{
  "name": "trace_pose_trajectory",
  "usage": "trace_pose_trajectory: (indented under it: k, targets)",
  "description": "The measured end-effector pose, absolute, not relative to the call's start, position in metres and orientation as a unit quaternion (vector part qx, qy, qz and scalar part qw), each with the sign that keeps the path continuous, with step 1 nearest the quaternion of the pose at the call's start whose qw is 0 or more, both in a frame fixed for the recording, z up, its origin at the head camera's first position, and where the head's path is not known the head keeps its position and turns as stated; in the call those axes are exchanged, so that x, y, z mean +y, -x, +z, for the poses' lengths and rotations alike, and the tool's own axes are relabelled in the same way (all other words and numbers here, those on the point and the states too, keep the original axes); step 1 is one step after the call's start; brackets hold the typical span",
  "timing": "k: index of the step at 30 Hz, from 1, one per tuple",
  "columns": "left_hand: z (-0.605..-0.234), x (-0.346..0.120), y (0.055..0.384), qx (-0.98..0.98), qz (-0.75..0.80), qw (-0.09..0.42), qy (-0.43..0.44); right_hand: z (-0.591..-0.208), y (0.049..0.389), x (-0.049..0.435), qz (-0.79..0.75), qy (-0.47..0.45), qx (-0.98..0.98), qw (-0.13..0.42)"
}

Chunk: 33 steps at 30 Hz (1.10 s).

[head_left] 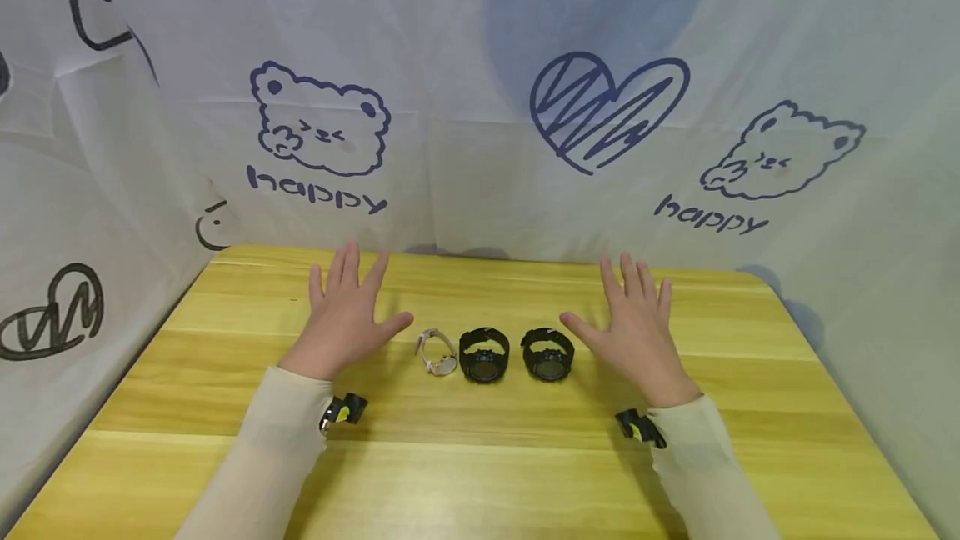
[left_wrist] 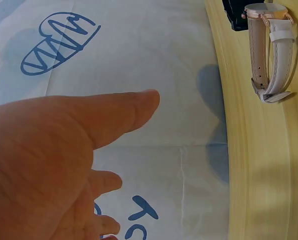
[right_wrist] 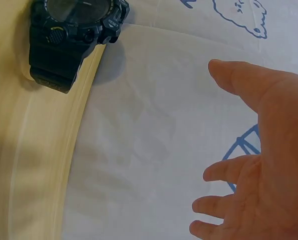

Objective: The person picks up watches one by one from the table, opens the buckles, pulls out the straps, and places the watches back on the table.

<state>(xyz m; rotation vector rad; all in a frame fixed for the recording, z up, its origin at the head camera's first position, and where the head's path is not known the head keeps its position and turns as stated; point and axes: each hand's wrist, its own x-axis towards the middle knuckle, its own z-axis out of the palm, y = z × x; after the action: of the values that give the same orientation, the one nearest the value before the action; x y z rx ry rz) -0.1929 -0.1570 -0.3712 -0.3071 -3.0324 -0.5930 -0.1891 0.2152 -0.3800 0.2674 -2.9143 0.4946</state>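
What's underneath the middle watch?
The middle watch rests on the wood-grained tabletop; more of that grain shows inside its looped strap. Whatever lies directly beneath the watch is covered.

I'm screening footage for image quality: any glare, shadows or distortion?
Head view: pale glare low on the table, a shadow beside the left sleeve; left wrist view: the table's edge bows, probably lens distortion, with soft shadows on the cloth; right wrist view: another soft shadow near the black watch.

Left grip (head_left: 343, 323) and right grip (head_left: 636, 333) well apart, both widely splayed.
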Motion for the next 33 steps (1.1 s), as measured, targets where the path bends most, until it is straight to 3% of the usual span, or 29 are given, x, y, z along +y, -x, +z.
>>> trace_pose_trajectory:
  k: [12,21,26,33]
  targets:
    - [-0.374,-0.157,0.197,-0.972,-0.187,0.049,0.137,-0.379,0.189,0.215,0.161,-0.106,-0.974,0.121]
    - [-0.372,-0.151,0.195,-0.964,-0.163,0.07,0.197,-0.379,0.189,0.213,0.183,-0.114,-0.971,0.105]
    - [-0.374,-0.149,0.191,-0.959,-0.17,0.033,0.226,-0.378,0.188,0.213,0.188,-0.12,-0.97,0.099]
    - [-0.383,-0.147,0.192,-0.936,-0.213,-0.09,0.264,-0.382,0.188,0.212,0.195,-0.142,-0.968,0.065]
